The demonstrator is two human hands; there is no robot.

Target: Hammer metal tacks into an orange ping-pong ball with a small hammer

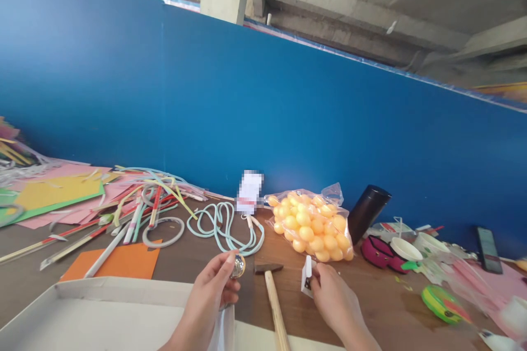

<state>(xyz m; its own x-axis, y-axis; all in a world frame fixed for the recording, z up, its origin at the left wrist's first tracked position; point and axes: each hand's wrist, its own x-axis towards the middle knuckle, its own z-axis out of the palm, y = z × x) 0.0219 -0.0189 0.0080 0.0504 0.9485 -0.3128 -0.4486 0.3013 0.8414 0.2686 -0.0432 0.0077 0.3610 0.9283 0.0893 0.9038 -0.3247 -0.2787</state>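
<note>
Between the thumb and fingers of my left hand (214,288) is a small shiny round metal piece (239,266) with a gold-coloured rim; its exact kind does not show. My right hand (334,296) is closed on a small white box (307,275), whose top flap stands up. What lies inside that box is hidden from me. A hammer (273,299) with a wooden handle rests on the table between my two hands, its dark head pointing away. Below my left forearm is a large white tray-like box (135,288).
Behind my hands lie a clear bag of orange balls (310,227), a light-blue cord (224,230) and a dark cylinder (368,214). Coloured paper (61,192) and sticks crowd the left. A green tape roll (442,303) and a phone (489,249) lie right. A blue partition (263,104) rises behind.
</note>
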